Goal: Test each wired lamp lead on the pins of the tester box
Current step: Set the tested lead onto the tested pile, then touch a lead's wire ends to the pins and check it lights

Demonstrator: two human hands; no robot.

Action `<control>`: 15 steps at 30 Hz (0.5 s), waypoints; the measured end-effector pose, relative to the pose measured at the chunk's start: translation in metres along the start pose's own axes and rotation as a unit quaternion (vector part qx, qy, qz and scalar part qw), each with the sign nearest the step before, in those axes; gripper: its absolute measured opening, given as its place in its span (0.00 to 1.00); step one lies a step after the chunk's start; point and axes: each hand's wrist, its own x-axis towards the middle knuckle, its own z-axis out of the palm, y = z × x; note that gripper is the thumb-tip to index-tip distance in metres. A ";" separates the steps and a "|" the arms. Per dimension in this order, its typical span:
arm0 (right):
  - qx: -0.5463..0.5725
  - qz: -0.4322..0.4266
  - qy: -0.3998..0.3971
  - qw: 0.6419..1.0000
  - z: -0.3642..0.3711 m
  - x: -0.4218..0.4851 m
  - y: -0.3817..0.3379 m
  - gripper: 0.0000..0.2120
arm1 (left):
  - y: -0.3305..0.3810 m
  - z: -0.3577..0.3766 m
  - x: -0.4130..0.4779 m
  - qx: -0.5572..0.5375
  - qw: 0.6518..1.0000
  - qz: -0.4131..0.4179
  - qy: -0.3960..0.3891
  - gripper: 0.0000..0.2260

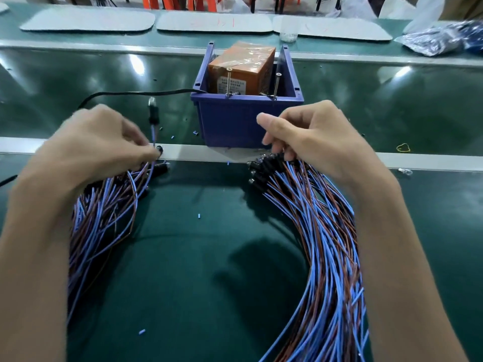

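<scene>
Behind the front wall of a blue bin (pixel 245 118), the lower part of the orange tester box (pixel 243 71) is hidden. Only its top and label face can be seen, and the label print is too small to be read. Two upright pins (pixel 229 82) (they look like long screws) are seen at the bin's front rim, well apart from both hands. A black cable (pixel 130 94) is led off from the bin to the left, where its end is lost behind the left hand (pixel 99 142).

That hand is blurred, so its fingertips are hard to make out. Its fingers are curled, and a single lamp lead (pixel 153 118) is held by its wire, upright, with the small bulb on top, left of the bin. Beneath this hand the left bundle (pixel 104 218) of blue and brown leads is spread on the green surface (pixel 196 257), its far ends covered by the forearm.

The fingers of the right hand (pixel 321 137) are curled down onto the black lamp holders at the head of the right bundle (pixel 321 231), just before the bin. Whether any holder is actually pinched cannot be told, since the fingertips are buried among them. This bundle is cut off at the lower edge.
</scene>
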 end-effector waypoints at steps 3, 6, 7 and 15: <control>0.048 -0.013 -0.095 0.994 0.010 -0.002 -0.005 0.20 | 0.037 0.000 -0.017 -0.140 0.983 0.109 0.038 0.06; 0.074 -0.030 -0.125 0.989 0.020 -0.004 -0.010 0.17 | 0.072 0.012 -0.036 -0.215 0.961 0.172 0.021 0.03; 0.100 -0.035 -0.116 0.988 0.022 -0.004 -0.010 0.14 | 0.081 0.017 -0.040 -0.225 0.958 0.178 0.023 0.02; 0.205 -0.002 0.084 0.975 0.015 0.000 -0.011 0.13 | 0.113 0.033 -0.055 -0.406 0.912 0.053 -0.015 0.15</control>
